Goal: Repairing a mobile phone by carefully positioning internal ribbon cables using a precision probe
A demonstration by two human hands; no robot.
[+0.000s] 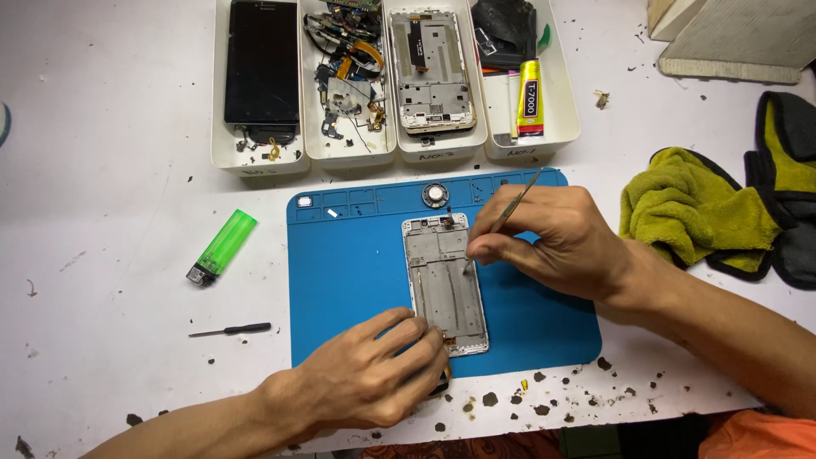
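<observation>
Prying at a phone frame on the mat

Left hand (361, 378) presses flat on the frame (444, 285) at 6 o'clock, mat (340, 272) centre; right hand (552, 242) pinches a probe (508, 212) at its 3 o'clock edge. Best kept shallow and steady.

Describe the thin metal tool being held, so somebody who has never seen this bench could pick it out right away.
Find the blue work mat in the middle of the white table, with a bare phone frame lying on it. The right hand holds a slim silver metal tool slanting down to the frame's right edge. Unlike the black-handled screwdriver lying loose left of the mat, it is all metal.
</observation>
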